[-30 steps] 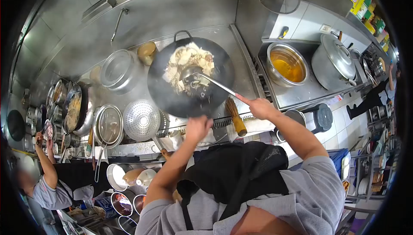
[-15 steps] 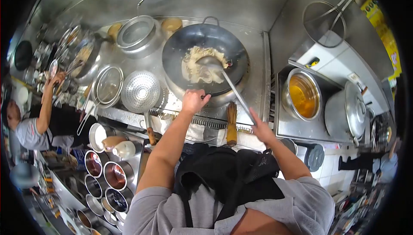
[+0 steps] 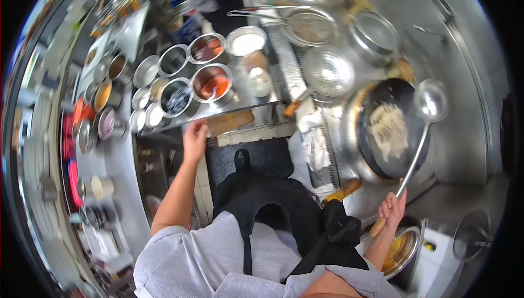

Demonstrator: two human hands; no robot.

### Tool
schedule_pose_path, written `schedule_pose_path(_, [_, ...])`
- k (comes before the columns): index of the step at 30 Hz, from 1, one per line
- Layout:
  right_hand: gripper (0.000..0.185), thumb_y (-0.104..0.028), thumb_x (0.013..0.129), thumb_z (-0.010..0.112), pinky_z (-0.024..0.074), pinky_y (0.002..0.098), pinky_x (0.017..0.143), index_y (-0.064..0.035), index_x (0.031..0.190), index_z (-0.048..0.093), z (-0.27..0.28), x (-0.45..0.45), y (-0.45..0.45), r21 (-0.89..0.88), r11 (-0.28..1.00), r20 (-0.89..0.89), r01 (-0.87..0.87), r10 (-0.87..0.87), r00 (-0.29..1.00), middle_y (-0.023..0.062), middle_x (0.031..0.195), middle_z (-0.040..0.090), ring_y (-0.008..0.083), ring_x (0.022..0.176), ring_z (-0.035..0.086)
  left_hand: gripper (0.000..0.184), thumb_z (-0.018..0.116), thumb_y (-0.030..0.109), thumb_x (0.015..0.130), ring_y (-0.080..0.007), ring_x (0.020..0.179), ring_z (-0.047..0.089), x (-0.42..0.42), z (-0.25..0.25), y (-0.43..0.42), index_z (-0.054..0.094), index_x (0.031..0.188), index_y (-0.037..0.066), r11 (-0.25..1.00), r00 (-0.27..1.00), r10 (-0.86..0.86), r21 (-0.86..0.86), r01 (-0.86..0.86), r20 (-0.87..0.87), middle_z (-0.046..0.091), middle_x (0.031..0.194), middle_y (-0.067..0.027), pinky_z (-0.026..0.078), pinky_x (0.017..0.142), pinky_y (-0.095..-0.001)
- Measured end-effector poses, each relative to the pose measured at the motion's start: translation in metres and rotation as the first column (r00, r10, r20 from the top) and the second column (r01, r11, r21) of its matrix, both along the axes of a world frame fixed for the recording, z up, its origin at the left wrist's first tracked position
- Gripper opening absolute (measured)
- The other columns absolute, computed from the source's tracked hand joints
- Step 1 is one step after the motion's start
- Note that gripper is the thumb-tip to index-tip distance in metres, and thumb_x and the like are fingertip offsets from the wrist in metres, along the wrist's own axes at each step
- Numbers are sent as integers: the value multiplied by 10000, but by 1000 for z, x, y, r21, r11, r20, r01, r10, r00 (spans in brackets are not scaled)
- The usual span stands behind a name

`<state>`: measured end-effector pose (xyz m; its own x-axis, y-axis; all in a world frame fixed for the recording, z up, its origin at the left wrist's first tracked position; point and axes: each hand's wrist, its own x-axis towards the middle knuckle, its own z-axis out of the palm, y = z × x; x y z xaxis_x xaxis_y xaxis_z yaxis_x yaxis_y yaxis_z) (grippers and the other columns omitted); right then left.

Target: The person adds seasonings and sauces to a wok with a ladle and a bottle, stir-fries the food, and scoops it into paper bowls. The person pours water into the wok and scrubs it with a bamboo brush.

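Note:
My right hand (image 3: 390, 210) is wrapped around the handle of a long metal ladle (image 3: 410, 167), near its wooden end. The ladle's bowl (image 3: 431, 101) is over the far side of the black wok (image 3: 376, 97), apart from the food. Pale, saucy food (image 3: 388, 131), its kind unclear, lies in the wok on the stove. My left hand (image 3: 194, 142) is away from the wok, at the edge of the side counter. Its fingers are loosely bent and somewhat blurred, with nothing visible in them. Close by are a pot of orange-red sauce (image 3: 213, 84) and a wooden board (image 3: 232, 122).
Several metal pots stand on the side counter (image 3: 262, 101), with a squeeze bottle (image 3: 259, 82). Beside the wok lie a perforated skimmer (image 3: 327, 71) and a wire strainer (image 3: 311, 26). A bamboo brush (image 3: 343, 191) lies at the stove's front. A bowl of amber liquid (image 3: 401, 249) is below my right hand.
My view has turned left towards the sauce pots. My left hand has left the wok's rim and moved to the side counter. The ladle has lifted out of the food.

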<state>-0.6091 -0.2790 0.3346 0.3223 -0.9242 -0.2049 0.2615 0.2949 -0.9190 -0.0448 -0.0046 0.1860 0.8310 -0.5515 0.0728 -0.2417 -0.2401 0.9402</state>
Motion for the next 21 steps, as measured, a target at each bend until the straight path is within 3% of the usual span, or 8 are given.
schedule_pose_path(1, [675, -117, 981, 541, 378, 219, 340, -161, 1539, 165, 4, 19, -4, -61, 994, 67, -86, 90, 994, 11, 680, 390, 53, 395, 362, 204, 580, 155, 985, -80, 790, 586, 11, 19, 18, 592, 1132, 15, 978, 985, 156, -127, -165, -80, 629, 930, -14, 472, 672, -219])
schedule_pose_path(4, [676, -127, 983, 548, 378, 217, 352, -155, 1536, 160, 10, 105, 0, -168, 970, 113, -178, 198, 974, 18, 691, 404, 54, 393, 366, 201, 572, 173, 994, -80, 718, 592, 52, 41, 65, 594, 1104, 6, 896, 921, 360, -221, -385, -146, 631, 870, -29, 487, 631, -224])
schedule_pose_path(7, [661, -137, 976, 553, 376, 214, 362, -146, 1526, 187, 36, 210, 12, -177, 946, -90, -270, 257, 962, 15, 701, 415, 53, 395, 365, 193, 577, 165, 992, -72, 725, 577, 93, 35, 99, 594, 1114, 16, 861, 901, 400, -269, -432, -168, 622, 863, -15, 463, 614, -207])
schedule_pose_path(9, [661, -115, 966, 555, 363, 210, 328, -142, 1527, 207, 44, 273, 21, -69, 920, -225, -386, 362, 904, -3, 685, 415, 53, 381, 359, 219, 589, 153, 972, -83, 725, 587, 124, 25, 117, 603, 1140, 12, 836, 868, 453, -239, -493, -204, 624, 864, -16, 466, 577, -216])
schedule_pose_path(12, [620, -162, 952, 578, 335, 218, 303, -119, 1496, 283, 39, 354, 28, 76, 726, -176, -683, 684, 708, -22, 639, 391, 40, 361, 343, 278, 613, 178, 958, -114, 729, 606, 184, 0, 135, 589, 1188, 23, 771, 778, 561, -164, -616, -285, 624, 880, -52, 484, 562, -239])
schedule_pose_path(14, [607, -159, 954, 578, 341, 219, 306, -112, 1490, 297, 29, 405, 35, 243, 581, -36, -776, 805, 592, -16, 661, 396, 35, 368, 350, 454, 653, 194, 930, -149, 715, 607, 235, -28, 138, 477, 1307, 14, 700, 671, 550, -164, -695, -497, 619, 875, -69, 490, 555, -265])
schedule_pose_path(16, [605, -158, 954, 581, 345, 218, 310, -107, 1489, 302, 29, 457, 67, 357, 490, 20, -795, 847, 531, -9, 673, 397, 34, 371, 351, 621, 697, 198, 899, -181, 708, 610, 298, -87, 148, 363, 1379, -10, 666, 609, 370, -256, -700, -702, 620, 928, -93, 492, 551, -279])
schedule_pose_path(21, [564, -137, 955, 556, 396, 243, 336, -137, 1471, 326, 38, 532, 112, 329, 389, -57, -861, 918, 393, 0, 682, 428, 43, 383, 386, 526, 693, 219, 916, -153, 652, 587, 355, -87, 108, 458, 1319, -23, 640, 512, 463, -127, -758, -724, 606, 795, -69, 462, 462, -256])
